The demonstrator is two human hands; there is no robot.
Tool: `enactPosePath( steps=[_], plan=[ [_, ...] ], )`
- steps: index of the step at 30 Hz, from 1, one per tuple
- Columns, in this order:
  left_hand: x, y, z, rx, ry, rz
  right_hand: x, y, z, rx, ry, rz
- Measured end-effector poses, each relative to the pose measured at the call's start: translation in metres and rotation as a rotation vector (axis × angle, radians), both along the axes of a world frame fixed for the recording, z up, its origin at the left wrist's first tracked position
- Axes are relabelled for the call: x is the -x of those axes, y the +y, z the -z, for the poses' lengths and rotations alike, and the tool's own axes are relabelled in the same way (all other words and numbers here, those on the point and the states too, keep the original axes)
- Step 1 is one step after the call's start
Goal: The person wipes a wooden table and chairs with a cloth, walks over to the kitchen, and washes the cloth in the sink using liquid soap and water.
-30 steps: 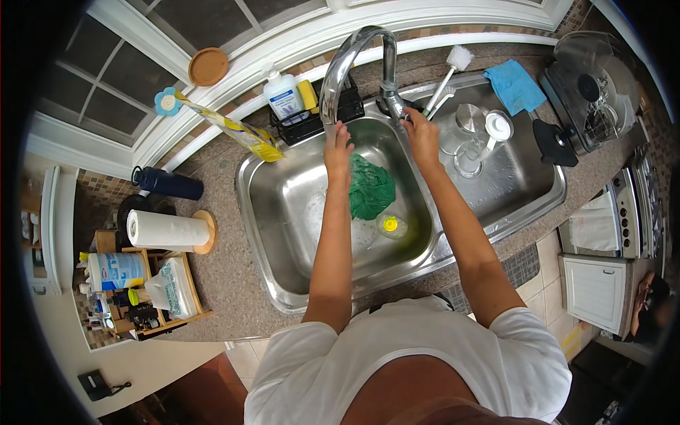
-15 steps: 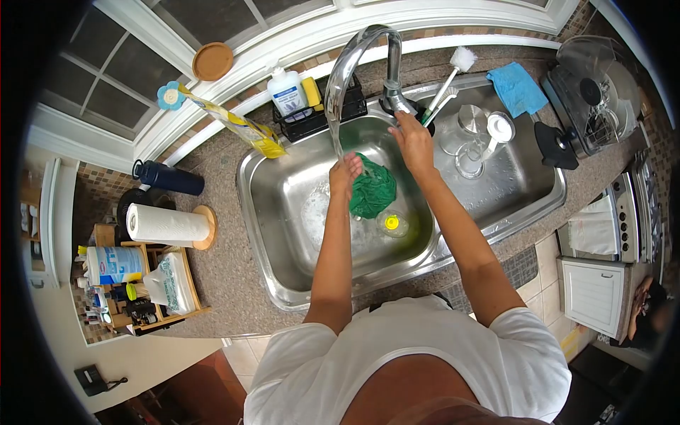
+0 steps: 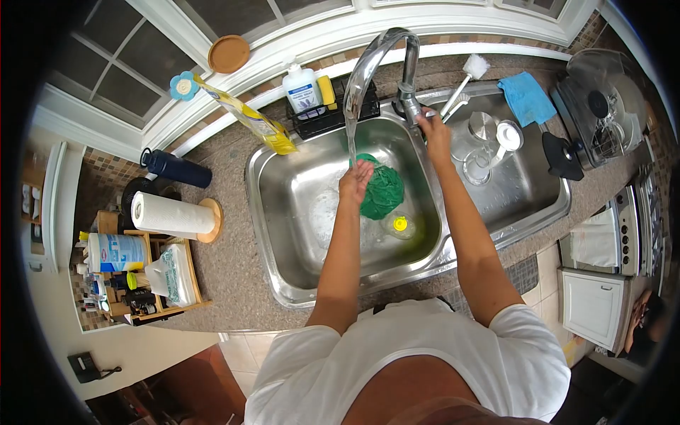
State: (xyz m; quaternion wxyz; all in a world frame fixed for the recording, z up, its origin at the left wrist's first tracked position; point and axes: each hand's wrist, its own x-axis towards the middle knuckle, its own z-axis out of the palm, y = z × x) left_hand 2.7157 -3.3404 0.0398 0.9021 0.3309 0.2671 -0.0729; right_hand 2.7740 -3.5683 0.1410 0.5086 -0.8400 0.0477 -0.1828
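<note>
Water runs from the curved metal faucet [image 3: 368, 67] onto my left hand [image 3: 356, 180], which is open, palm turned up, over the left sink basin [image 3: 287, 258]. Just beside and below that hand lies a bunched, wet green cloth [image 3: 384, 190]. A clear bottle with a yellow cap [image 3: 400, 224] is near the cloth on the basin floor. At the faucet's base, the fingers of my right hand [image 3: 435, 134] are closed on the faucet handle [image 3: 413, 113].
The right basin [image 3: 520, 180] holds clear glass or plastic pieces [image 3: 478, 166]. Behind the sink stand a soap bottle [image 3: 302, 91] and a yellow sponge [image 3: 326, 92] in a black caddy. A paper towel roll [image 3: 173, 215] is on the left; a dish rack [image 3: 602, 113] is right.
My right hand's fingers, stretched out along the faucet handle before, are now curled around it. My left hand stays under the stream, its palm turned up more. The camera view has shifted slightly.
</note>
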Motion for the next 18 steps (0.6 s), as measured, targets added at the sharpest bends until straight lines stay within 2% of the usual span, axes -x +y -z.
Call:
enactPosePath(
  steps=[3,10,13,16,18],
  plan=[
    [-0.004,-0.009,-0.007,0.043,0.012,-0.062,-0.018,-0.005,0.028,-0.707,0.125,-0.038],
    [-0.017,-0.021,-0.026,0.185,-0.045,-0.127,-0.017,-0.003,0.034,-0.824,0.256,-0.066],
    [-0.019,-0.026,-0.031,0.172,-0.038,-0.138,-0.017,0.007,0.038,-0.829,0.110,-0.064],
    [-0.021,-0.028,-0.035,0.179,-0.035,-0.130,-0.026,0.012,0.043,-1.075,0.096,-0.058],
    [-0.021,-0.028,-0.038,0.176,-0.025,-0.148,-0.030,0.015,0.046,-1.077,0.113,-0.025]
  ],
)
